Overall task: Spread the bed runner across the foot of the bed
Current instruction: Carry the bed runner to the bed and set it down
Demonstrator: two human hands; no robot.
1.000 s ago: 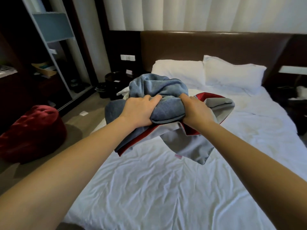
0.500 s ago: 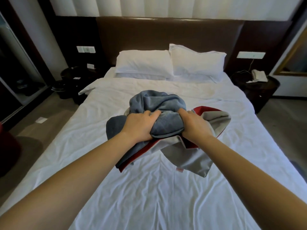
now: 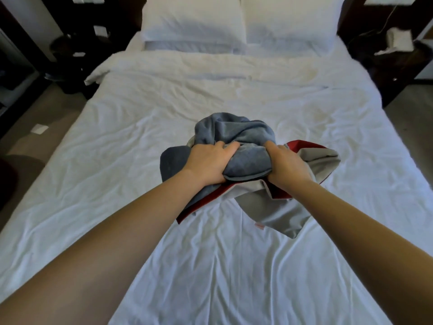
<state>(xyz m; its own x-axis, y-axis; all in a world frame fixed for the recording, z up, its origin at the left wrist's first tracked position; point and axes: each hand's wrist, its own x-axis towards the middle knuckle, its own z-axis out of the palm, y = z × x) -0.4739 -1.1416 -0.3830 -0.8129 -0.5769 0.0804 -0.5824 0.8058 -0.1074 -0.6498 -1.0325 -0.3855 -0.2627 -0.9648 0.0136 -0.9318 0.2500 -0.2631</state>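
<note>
The bed (image 3: pixel 112 165) lay made in white. The bed runner (image 3: pixel 236 132) was a bunched grey-and-red bundle over the bed's middle, not yet spread. It probably needed opening out nearer the bed's foot. Both arms reached forward, with the left hand (image 3: pixel 208 161) and right hand (image 3: pixel 289 166) clutching the bundle.

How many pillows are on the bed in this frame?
2: the left pillow and the right pillow, side by side at the head of the bed. Others could be hidden beneath them.
</note>
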